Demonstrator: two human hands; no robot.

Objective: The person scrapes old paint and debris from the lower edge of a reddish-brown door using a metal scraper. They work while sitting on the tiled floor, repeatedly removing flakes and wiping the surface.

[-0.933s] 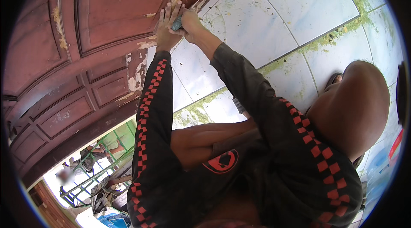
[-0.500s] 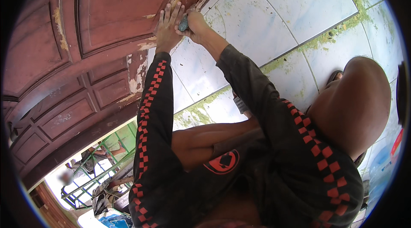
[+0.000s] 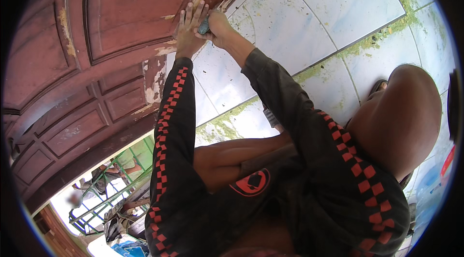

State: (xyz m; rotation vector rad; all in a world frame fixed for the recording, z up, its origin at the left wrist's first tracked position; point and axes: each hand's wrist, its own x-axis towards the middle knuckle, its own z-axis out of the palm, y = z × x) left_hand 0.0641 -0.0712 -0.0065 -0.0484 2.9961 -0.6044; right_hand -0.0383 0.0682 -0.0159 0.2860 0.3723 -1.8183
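A reddish-brown panelled wooden door (image 3: pixel 140 10) fills the upper left, its paint worn off in pale patches along the lower edge. My left hand (image 3: pixel 190 32) lies flat against the door with its fingers stretched out and apart. Right beside it, my right hand (image 3: pixel 220 29) is wrapped round a tool with a dark grey-green handle (image 3: pixel 204 26). The far end of that tool is hidden by my hands, so its kind does not show. Both hands are close to the door's bottom edge, just above the floor.
White floor tiles (image 3: pixel 290 20) stretch to the right, littered with yellow-green flakes (image 3: pixel 377 37). My bent knee (image 3: pixel 396 117) rises at the right. A clear plastic container (image 3: pixel 432 184) stands at the right rim. At the lower left are a green metal frame (image 3: pixel 96 204) and another person (image 3: pixel 108 177) beyond it.
My right hand and the tool handle have shifted slightly to the left, nearer my left hand. My left hand stays in nearly the same place on the door.
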